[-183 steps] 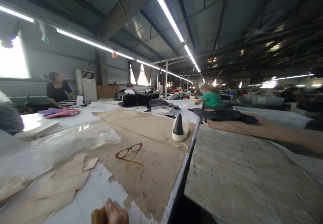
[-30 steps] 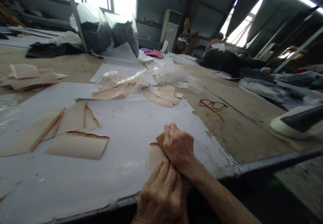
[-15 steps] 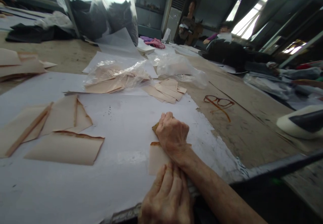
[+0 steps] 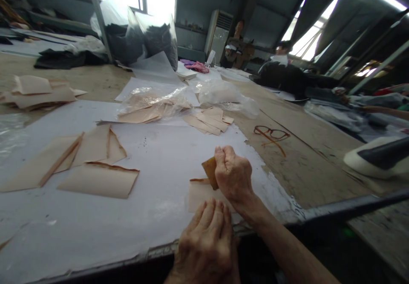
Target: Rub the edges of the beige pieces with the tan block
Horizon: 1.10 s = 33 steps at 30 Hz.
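1. Three tan pieces with brown edges lie on the white sheet.
2. A small tan piece lies near the table's front edge, with a brown strip along its top.
3. The left hand presses that piece down with its fingers, gripping nothing.
4. A brown flat tool seems to touch the strip, but it's hard to see.
5. The right hand holds the tool tight.
6. Glasses lie farther right.
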Available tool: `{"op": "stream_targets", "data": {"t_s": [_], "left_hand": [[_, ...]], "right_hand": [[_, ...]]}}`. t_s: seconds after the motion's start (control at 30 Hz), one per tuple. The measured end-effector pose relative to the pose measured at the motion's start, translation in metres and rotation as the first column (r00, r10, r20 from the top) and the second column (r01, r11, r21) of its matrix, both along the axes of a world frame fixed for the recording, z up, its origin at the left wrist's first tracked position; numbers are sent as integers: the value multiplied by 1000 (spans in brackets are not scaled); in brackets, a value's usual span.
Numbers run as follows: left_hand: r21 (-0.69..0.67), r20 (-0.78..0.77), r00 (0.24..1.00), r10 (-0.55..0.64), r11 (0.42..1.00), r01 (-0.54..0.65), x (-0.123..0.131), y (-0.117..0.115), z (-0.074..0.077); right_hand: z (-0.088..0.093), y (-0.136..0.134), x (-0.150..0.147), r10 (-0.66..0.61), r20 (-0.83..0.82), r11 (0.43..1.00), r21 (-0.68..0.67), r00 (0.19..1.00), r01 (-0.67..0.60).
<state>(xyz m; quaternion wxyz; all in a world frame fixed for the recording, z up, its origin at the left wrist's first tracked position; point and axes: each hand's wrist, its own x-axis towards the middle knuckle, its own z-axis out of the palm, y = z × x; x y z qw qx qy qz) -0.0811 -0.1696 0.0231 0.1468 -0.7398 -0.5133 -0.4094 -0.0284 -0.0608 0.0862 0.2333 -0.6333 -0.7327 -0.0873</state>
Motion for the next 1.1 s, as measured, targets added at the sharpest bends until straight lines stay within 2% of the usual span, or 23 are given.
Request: {"op": "stream_targets", "data": {"t_s": [0.1, 0.2, 0.27, 0.4, 0.53, 0.67, 0.9, 1.0, 1.1], "left_hand": [[62, 47, 999, -19, 998, 16, -1, 1, -2], [171, 71, 997, -26, 985, 14, 0, 3, -2], [192, 75, 997, -20, 981, 5, 3, 5, -2], [230, 234, 970, 59, 966, -114, 13, 9, -7], [272, 231, 970, 79, 952, -143, 19, 13, -13], [255, 218, 972, 93, 956, -148, 18, 12, -13], [167, 190, 979, 73, 980, -106, 15, 7, -10], [168, 153, 986, 62, 982, -88, 11, 7, -10], [172, 88, 994, 66, 982, -80, 8, 7, -8]], "right_hand": [[-8, -10, -5, 65, 96, 996, -60, 993, -60], [-14, -8, -16, 18, 185, 995, -105, 983, 2], [-17, -4, -22, -14, 232, 994, -103, 973, 39], [-20, 2, -26, -53, 268, 997, -34, 962, 64], [-24, 6, -26, -41, 267, 999, 32, 963, 33], [-25, 9, -27, -50, 256, 998, 51, 965, 38], [-25, 16, -36, -44, 181, 999, -9, 982, 47], [-27, 26, -41, -30, 137, 1000, -4, 990, 30], [-19, 37, -39, -122, 40, 992, -18, 992, 123]]}}
